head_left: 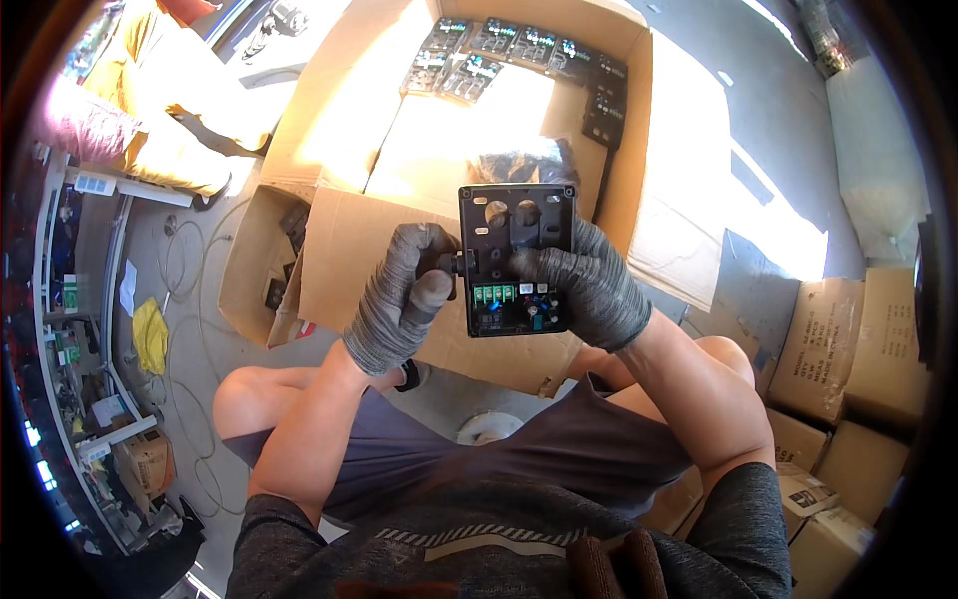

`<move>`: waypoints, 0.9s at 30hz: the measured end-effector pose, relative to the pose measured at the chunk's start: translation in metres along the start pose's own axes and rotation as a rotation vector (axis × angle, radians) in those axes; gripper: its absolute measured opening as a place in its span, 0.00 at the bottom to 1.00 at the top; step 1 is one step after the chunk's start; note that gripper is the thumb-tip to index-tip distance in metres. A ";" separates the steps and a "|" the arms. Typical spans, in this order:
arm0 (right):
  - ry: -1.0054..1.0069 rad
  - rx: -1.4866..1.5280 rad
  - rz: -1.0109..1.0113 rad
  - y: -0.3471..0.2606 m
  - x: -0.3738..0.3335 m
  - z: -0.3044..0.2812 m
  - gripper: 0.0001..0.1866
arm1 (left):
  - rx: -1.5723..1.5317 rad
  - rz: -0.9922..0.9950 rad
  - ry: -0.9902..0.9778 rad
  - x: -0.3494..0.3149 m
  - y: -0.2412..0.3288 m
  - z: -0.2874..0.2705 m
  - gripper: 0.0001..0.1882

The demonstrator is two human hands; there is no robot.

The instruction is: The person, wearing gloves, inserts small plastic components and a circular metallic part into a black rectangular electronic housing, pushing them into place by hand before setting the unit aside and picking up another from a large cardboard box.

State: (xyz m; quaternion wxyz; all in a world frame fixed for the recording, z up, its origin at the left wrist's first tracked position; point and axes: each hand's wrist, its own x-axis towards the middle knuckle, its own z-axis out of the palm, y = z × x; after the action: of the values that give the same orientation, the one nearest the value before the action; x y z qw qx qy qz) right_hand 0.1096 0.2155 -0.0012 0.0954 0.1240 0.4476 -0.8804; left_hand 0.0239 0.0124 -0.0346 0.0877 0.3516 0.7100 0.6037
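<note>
In front of me I hold up a black plastic electronics housing [489, 262], its inner side facing me. A green terminal block and small circuit parts show along its lower end, with two round holes near the top. My right hand [594, 290], in a grey knit glove, grips its right edge, thumb laid across the inside. At its left edge my gloved left hand [399, 295] is closed with thumb and fingers around a small black fitting [457, 265] that sticks out of the housing's side.
Beyond my hands stands a large open cardboard box [429, 150] with several similar black units [534, 45] along its far side. A smaller carton [249, 260] holds dark parts at left. Shelving [85, 349] is far left, stacked cartons [813, 349] at right. Another person [150, 110] is at upper left.
</note>
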 end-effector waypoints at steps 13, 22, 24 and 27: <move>0.065 0.031 0.013 0.009 0.006 -0.005 0.23 | -0.012 -0.095 -0.160 -0.005 -0.007 -0.013 0.14; 0.067 -0.086 0.012 0.015 0.015 -0.003 0.30 | -0.113 -0.283 -0.223 -0.004 -0.010 -0.011 0.30; 0.059 -0.094 0.061 0.007 0.013 0.001 0.32 | -0.176 -0.403 -0.225 -0.002 -0.007 -0.028 0.37; -0.002 -0.228 0.117 0.006 0.023 0.004 0.35 | -0.246 -0.548 0.015 0.002 -0.022 -0.080 0.31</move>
State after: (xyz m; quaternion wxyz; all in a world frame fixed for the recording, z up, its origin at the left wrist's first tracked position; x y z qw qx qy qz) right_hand 0.0892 0.2071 -0.0102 0.1607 0.1373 0.5369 -0.8168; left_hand -0.0298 -0.0506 -0.0341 0.2843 0.1292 0.7006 0.6416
